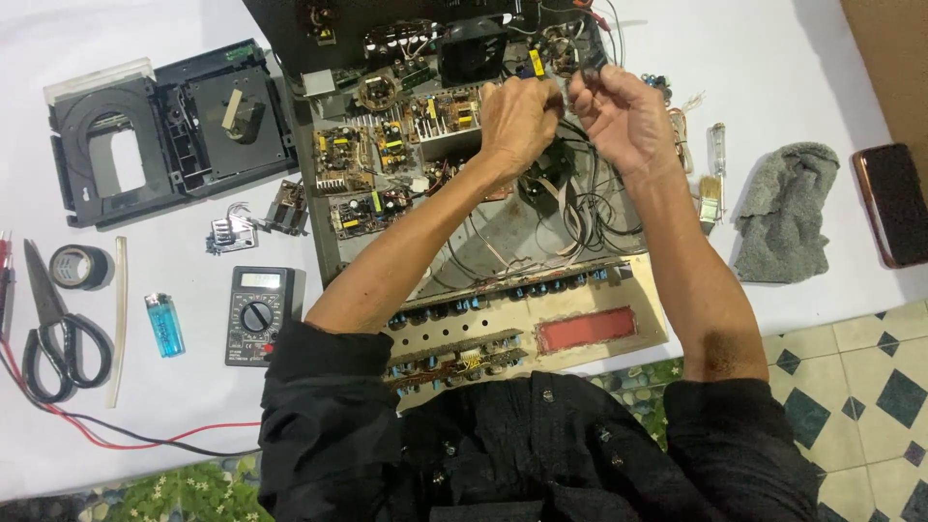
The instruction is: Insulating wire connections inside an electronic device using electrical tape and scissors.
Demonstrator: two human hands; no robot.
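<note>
While both my hands hover over the open amplifier (541, 242), my left hand (519, 114) and right hand (619, 108) pinch its thin black wires (584, 68), lifting them clear of the boards.

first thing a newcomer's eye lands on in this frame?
The two hands first: the left hand and right hand meet over the back of an opened electronics chassis, pinching thin wires above its green circuit boards. Next, the tools on the white cloth at left: a multimeter, a blue lighter and black-handled scissors.
</note>
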